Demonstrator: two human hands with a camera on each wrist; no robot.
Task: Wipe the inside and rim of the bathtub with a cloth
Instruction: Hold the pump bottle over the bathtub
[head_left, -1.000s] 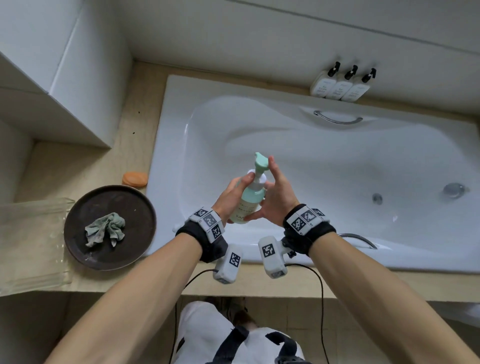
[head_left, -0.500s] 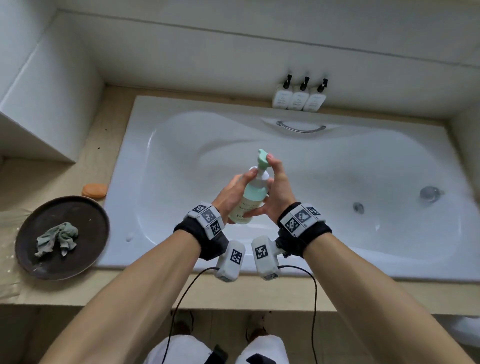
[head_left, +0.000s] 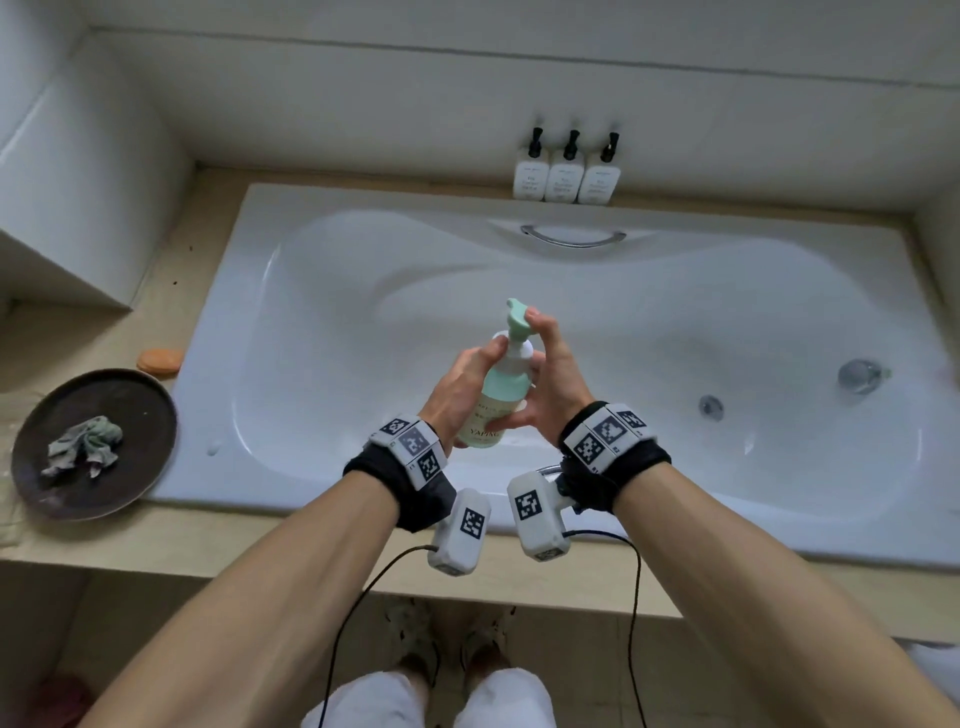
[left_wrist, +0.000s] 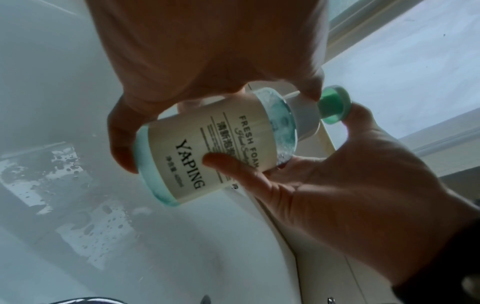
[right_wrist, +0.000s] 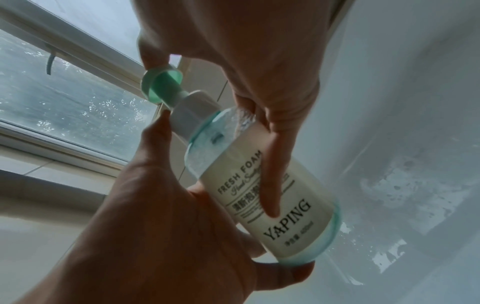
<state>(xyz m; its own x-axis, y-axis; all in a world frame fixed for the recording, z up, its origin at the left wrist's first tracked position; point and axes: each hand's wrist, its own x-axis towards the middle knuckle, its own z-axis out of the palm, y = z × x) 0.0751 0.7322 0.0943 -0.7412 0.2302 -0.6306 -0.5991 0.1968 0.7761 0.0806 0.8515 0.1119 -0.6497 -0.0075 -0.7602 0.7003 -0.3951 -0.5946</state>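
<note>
Over the white bathtub (head_left: 363, 200) I hold a mint-green foam pump bottle (head_left: 501, 395) upright, tilted slightly. My left hand (head_left: 465, 384) grips the bottle body (left_wrist: 215, 148) from the left. My right hand (head_left: 545, 364) holds it from the right: the thumb lies across the label (right_wrist: 270, 185) and a fingertip (right_wrist: 153, 59) rests on the green pump head (right_wrist: 161, 82). The crumpled grey-green cloth (head_left: 85, 441) lies on a dark round plate (head_left: 140, 395) on the ledge at the left, away from both hands.
An orange soap bar (head_left: 160, 361) lies on the ledge beside the plate. Three white pump bottles (head_left: 566, 176) stand at the tub's far rim, above a chrome handle (head_left: 571, 239). A drain (head_left: 710, 405) and round knob (head_left: 860, 375) are at the right. Water drops spot the tub wall.
Both hands keep the same hold on the bottle over the tub. My head view has lifted and turned, so the plate and cloth have slid toward the left edge.
</note>
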